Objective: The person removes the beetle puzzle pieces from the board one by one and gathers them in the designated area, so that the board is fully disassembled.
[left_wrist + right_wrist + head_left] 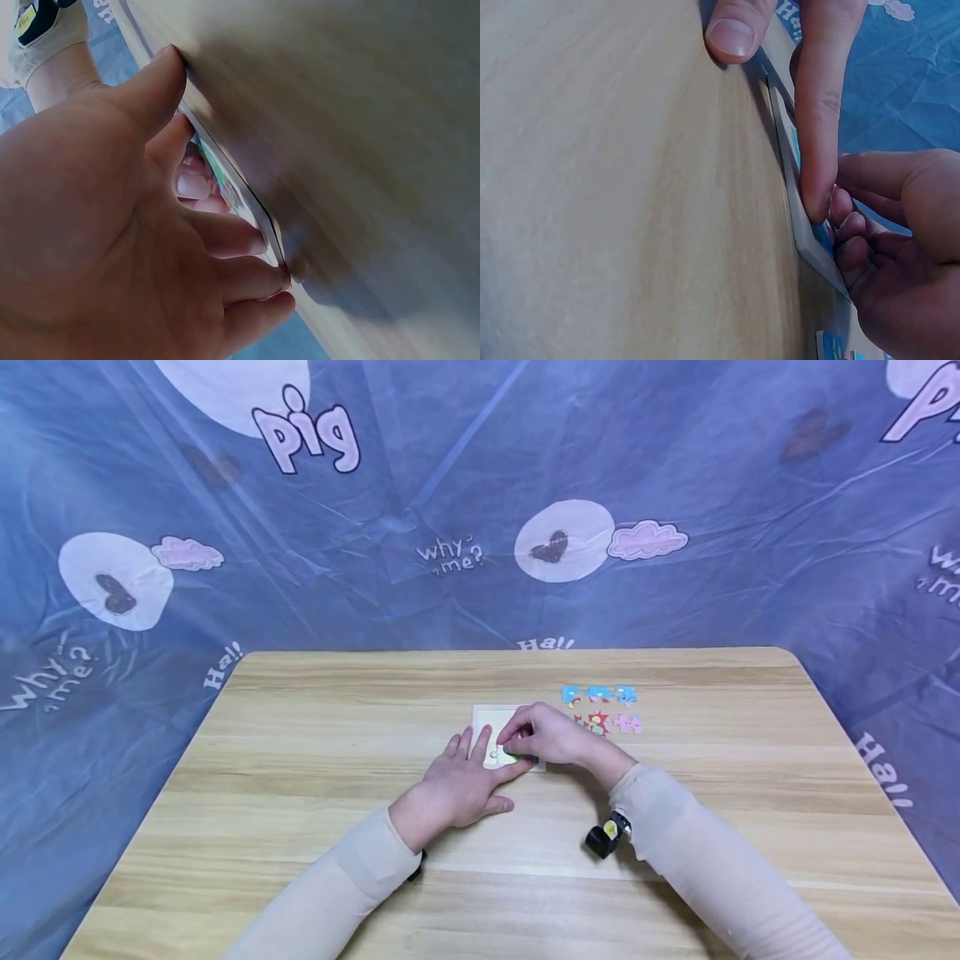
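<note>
A white-bordered puzzle board (480, 712) lies on the table under both hands. My left hand (461, 783) has its fingers spread, and its fingertips rest on the board's edge and surface. The index finger (819, 135) presses on the board's near side, while the thumb lies on the table. My right hand (551, 735) reaches in from the right, its fingertips bunched low over the board, pinching a puzzle piece (502, 756) that the fingers mostly cover. Colored pieces show at the board's near edge, partly hidden by the fingers.
Loose puzzle pieces lie in rows right of the board: several blue ones (598, 694) behind, a red one (597, 722) and a pink one (628, 723) in front. The wooden table (300, 760) meets a blue printed cloth (375, 568) at its far edge.
</note>
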A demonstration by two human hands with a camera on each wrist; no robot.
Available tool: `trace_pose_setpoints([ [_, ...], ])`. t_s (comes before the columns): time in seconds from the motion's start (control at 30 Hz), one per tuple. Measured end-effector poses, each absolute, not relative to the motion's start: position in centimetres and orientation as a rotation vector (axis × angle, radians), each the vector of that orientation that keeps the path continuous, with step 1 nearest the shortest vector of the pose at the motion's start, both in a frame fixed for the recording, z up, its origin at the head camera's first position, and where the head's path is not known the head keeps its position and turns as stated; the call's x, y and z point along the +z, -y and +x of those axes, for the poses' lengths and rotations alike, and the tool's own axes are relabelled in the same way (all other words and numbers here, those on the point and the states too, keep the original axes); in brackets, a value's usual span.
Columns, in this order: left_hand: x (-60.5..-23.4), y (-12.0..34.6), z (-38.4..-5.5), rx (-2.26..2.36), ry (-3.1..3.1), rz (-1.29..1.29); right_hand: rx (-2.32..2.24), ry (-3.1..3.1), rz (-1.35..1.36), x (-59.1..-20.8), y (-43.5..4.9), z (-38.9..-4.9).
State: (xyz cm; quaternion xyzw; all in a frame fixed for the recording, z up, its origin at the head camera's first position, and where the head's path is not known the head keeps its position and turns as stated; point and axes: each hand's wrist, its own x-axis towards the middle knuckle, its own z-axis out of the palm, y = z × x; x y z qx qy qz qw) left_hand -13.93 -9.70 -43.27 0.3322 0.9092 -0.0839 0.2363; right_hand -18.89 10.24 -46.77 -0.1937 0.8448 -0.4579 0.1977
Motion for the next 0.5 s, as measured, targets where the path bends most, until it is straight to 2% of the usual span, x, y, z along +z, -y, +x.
trace_pose_setpoints([
  [0.5,-43.13,9.67,-13.85,-0.267,-2.499,0.904,-1.375,-2.278,-0.46,-46.55,-10.27,-18.78],
])
